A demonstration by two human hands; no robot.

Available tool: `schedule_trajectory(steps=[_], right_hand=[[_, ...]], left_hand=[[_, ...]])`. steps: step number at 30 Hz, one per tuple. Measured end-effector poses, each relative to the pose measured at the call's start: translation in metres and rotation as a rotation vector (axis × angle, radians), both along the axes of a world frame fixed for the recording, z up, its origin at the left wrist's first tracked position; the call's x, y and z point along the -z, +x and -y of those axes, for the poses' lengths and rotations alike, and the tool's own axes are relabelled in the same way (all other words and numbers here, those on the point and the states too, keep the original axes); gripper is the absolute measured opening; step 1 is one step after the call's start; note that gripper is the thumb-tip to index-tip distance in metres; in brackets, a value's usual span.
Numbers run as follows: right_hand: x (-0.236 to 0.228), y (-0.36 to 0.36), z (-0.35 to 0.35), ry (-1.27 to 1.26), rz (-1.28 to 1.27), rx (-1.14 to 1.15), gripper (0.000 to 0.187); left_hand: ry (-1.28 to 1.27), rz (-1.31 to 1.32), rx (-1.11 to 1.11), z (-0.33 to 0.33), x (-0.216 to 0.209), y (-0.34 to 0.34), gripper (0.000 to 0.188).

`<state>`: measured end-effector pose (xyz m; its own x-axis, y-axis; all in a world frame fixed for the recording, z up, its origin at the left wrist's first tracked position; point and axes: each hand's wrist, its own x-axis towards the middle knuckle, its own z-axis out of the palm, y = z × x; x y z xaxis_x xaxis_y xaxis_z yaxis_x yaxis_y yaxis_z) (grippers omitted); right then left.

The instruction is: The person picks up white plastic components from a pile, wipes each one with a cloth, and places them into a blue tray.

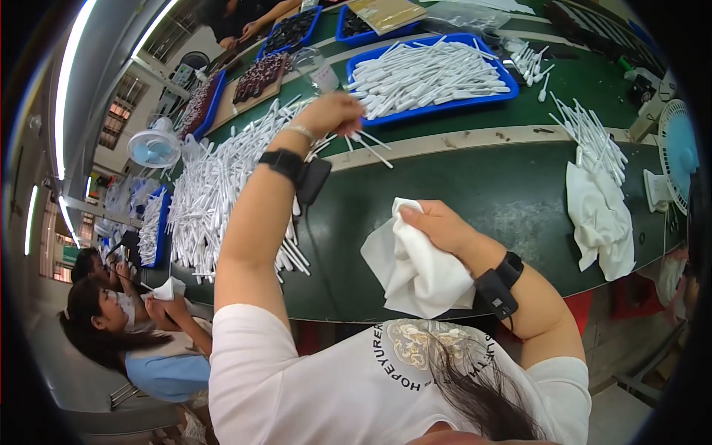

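Observation:
My left hand [331, 113] reaches forward over the green table [489, 193] and is closed around a few thin white plastic sticks [367, 144], close to the front edge of a blue tray [486, 95] filled with more of them. A black wrist device sits on that forearm. My right hand [437, 226] is near my chest and grips a crumpled white cloth [411, 271]. It wears a black wrist band too.
A big heap of white sticks [215, 185] covers the table's left. More sticks [593, 137] and another white cloth [604, 219] lie at right beside a small fan [678, 152]. Further blue trays [289, 33] stand at the back. Two seated people [141, 319] work at left.

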<state>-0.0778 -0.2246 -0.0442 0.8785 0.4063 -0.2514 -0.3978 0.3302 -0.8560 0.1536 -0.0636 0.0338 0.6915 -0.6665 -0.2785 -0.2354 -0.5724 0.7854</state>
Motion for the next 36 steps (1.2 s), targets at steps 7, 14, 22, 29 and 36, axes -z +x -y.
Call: schedule_trajectory(steps=[7, 14, 22, 29, 36], right_hand=[[0.011, 0.003, -0.003, -0.026, 0.051, -0.004, 0.025], [0.008, -0.001, -0.004, -0.077, 0.058, 0.008, 0.026], [0.007, -0.002, -0.001, -0.053, 0.074, -0.001, 0.026], [0.002, -0.003, -0.001, -0.032, 0.032, 0.012, 0.026], [0.005, -0.003, 0.003, 0.082, -0.042, 0.223, 0.026]], left_hand=[[0.364, 1.095, 0.141, -0.056, 0.073, -0.008, 0.015], [0.438, 1.232, 0.014, -0.045, 0.085, 0.008, 0.018], [0.631, 1.339, 0.265, -0.03, 0.074, 0.033, 0.014], [0.216, 1.378, 0.283, -0.074, 0.047, 0.008, 0.014], [-0.522, -0.242, -0.259, -0.063, -0.002, -0.151, 0.026]])
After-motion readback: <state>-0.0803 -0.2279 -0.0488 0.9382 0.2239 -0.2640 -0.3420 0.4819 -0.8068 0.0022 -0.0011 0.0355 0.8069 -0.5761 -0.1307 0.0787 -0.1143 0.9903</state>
